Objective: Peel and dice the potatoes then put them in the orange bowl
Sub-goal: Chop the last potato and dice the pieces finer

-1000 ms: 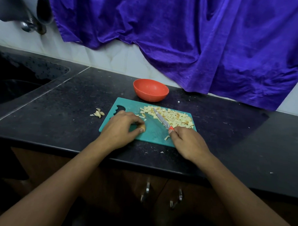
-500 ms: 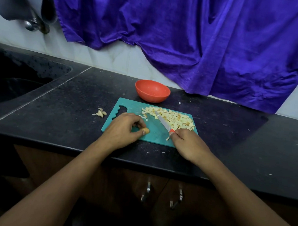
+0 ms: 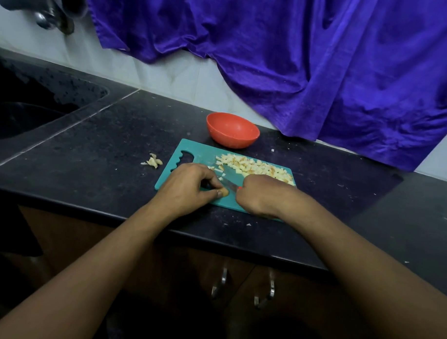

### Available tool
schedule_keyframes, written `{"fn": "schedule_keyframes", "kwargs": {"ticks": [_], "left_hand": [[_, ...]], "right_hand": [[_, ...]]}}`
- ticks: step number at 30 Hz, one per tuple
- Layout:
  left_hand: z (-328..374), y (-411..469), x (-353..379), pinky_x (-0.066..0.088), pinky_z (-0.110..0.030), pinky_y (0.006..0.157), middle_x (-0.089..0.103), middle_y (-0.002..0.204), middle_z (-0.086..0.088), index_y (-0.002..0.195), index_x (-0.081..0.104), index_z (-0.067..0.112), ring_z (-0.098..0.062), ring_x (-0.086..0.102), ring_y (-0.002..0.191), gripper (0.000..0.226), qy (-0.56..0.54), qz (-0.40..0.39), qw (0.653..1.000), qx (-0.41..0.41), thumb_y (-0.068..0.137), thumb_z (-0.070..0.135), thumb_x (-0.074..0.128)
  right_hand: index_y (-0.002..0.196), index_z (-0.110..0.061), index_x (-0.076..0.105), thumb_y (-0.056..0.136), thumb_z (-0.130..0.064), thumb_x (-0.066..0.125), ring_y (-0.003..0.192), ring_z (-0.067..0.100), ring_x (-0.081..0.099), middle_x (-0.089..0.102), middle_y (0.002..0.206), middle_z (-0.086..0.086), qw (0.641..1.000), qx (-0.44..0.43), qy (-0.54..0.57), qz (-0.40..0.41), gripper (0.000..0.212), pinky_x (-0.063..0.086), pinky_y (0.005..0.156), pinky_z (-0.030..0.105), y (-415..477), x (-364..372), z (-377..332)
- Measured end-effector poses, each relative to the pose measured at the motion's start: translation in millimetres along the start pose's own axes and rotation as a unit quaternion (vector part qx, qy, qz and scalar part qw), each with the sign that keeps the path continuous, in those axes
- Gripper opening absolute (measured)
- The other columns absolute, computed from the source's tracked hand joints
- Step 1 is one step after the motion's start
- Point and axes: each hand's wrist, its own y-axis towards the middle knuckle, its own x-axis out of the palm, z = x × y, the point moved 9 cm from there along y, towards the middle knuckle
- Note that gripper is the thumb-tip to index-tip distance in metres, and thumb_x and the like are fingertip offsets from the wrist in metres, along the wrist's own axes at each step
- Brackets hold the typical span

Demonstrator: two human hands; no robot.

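Orange bowl (image 3: 232, 130) on dark counter (image 3: 104, 152) (granite, perhaps), purple cloth (image 3: 297, 57) behind.

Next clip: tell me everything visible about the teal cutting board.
The cutting board is a thin teal rectangle, plastic by its look, with a wavy handle slot at its left end. It lies flat on the black counter, skewed to the front edge, just before the orange bowl. Its far right part is covered with diced potato. The left hand pinches a small potato piece on it; the right hand, gripping the knife, lies over its near right part.
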Motion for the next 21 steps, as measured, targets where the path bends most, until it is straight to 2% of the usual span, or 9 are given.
{"fn": "schedule_keyframes", "kwargs": {"ticks": [4, 8, 13, 17, 21], "left_hand": [[-0.2, -0.6, -0.3, 0.056, -0.034, 0.081, 0.071, 0.083, 0.021, 0.078, 0.075, 0.036, 0.0, 0.064, 0.087, 0.01, -0.006, -0.002, 1.0, -0.009, 0.08, 0.037, 0.084], [-2.8, -1.0, 0.3, 0.055, -0.031, 0.079, 0.071, 0.081, 0.023, 0.077, 0.076, 0.034, 0.002, 0.063, 0.085, 0.011, -0.005, -0.003, 1.0, -0.021, 0.08, 0.037, 0.086], [-1.4, -1.4, -0.3, 0.056, -0.031, 0.079, 0.07, 0.08, 0.025, 0.075, 0.073, 0.037, 0.004, 0.064, 0.084, 0.014, 0.001, -0.005, 0.999, -0.032, 0.08, 0.035, 0.086], [-0.2, -2.5, -1.4, 0.056, -0.033, 0.079, 0.07, 0.082, 0.023, 0.079, 0.076, 0.034, 0.002, 0.063, 0.085, 0.01, 0.008, -0.004, 0.999, -0.037, 0.08, 0.037, 0.086], [2.2, -3.4, -0.9, 0.056, -0.032, 0.078, 0.069, 0.081, 0.022, 0.08, 0.076, 0.034, 0.001, 0.062, 0.084, 0.01, 0.012, -0.011, 0.999, -0.033, 0.081, 0.039, 0.084]], "right_hand": [[0.107, -0.014, 0.059, 0.101, -0.028, 0.046, 0.085, 0.021, 0.057, 0.057, 0.091, 0.004, 1.0, 0.009, -0.011, 0.009, 0.02, 0.044, 0.071, 0.033, -7.6, 0.0, -8.6], [0.12, -0.018, 0.061, 0.105, -0.037, 0.046, 0.095, 0.021, 0.06, 0.059, 0.1, 0.002, 0.998, 0.027, 0.001, 0.053, 0.028, 0.052, 0.08, 0.039, -23.6, 31.9, -1.3], [0.119, -0.019, 0.061, 0.107, -0.037, 0.041, 0.093, 0.02, 0.061, 0.058, 0.098, 0.001, 0.994, 0.017, -0.006, 0.107, 0.029, 0.052, 0.077, 0.039, -28.1, 39.1, 2.5], [0.116, -0.02, 0.061, 0.106, -0.038, 0.043, 0.091, 0.019, 0.061, 0.06, 0.097, 0.001, 0.996, 0.024, 0.01, 0.083, 0.027, 0.054, 0.081, 0.04, -27.2, 38.8, 2.5], [0.106, -0.014, 0.061, 0.103, -0.034, 0.046, 0.084, 0.019, 0.061, 0.059, 0.089, 0.002, 0.999, 0.029, 0.017, 0.012, 0.024, 0.048, 0.07, 0.034, -12.4, 17.7, 1.2]]}}
